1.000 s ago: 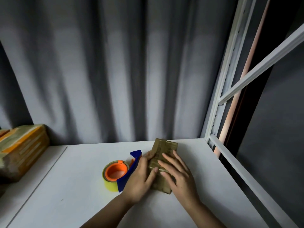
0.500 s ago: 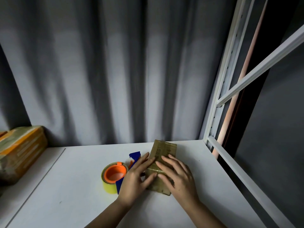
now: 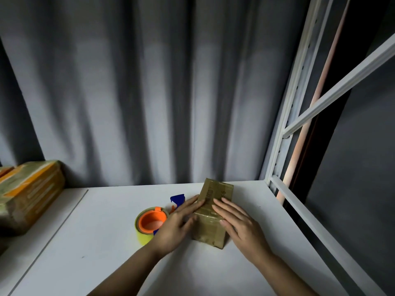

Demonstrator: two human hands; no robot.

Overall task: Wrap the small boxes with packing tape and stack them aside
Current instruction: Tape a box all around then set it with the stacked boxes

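A small brown cardboard box (image 3: 215, 196), shiny with tape, lies on the white table (image 3: 96, 227) near its back right. My left hand (image 3: 177, 223) lies flat against the box's left side with straight fingers on its top edge. My right hand (image 3: 239, 225) presses flat on the box's top and right side, fingers straight. Just left of the box stands a tape dispenser (image 3: 150, 222): a yellow roll on an orange core with a blue handle, partly hidden by my left hand.
A stack of taped brown and orange parcels (image 3: 27, 195) sits at the far left on the table. A grey curtain (image 3: 149, 92) hangs behind. White metal shelf rails (image 3: 303, 208) run along the table's right edge.
Both hands slid a little over the taped box, the left hand's fingers spreading further up its left edge. The box and dispenser stayed in place.
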